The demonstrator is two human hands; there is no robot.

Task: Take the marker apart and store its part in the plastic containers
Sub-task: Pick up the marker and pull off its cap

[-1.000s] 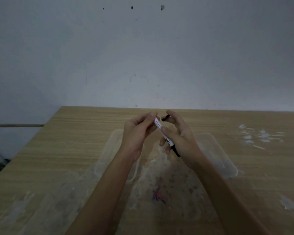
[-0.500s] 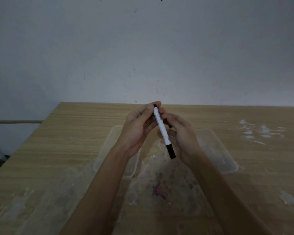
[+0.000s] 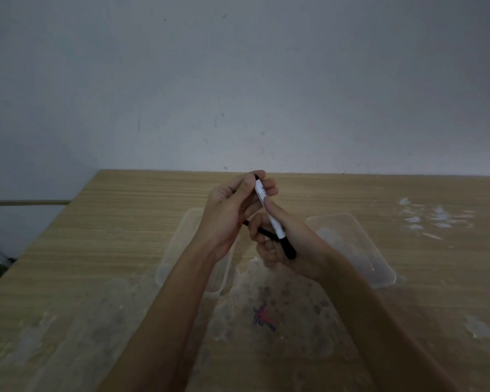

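A white marker with a black lower end is held tilted above the table, between both hands. My left hand pinches its top end with thumb and fingers. My right hand grips its lower part and also holds a thin black piece across its fingers. Two clear plastic containers lie on the table under the hands: one on the left, mostly hidden by my left arm, and one on the right.
The wooden table carries white smears at the right and a red-blue scribble near me. Its left edge runs diagonally. A grey wall stands behind the far edge.
The marker's top end rose slightly and the right hand shifted down along the barrel. A thin black piece now shows across the right hand's fingers. Both hands keep hold of the marker.
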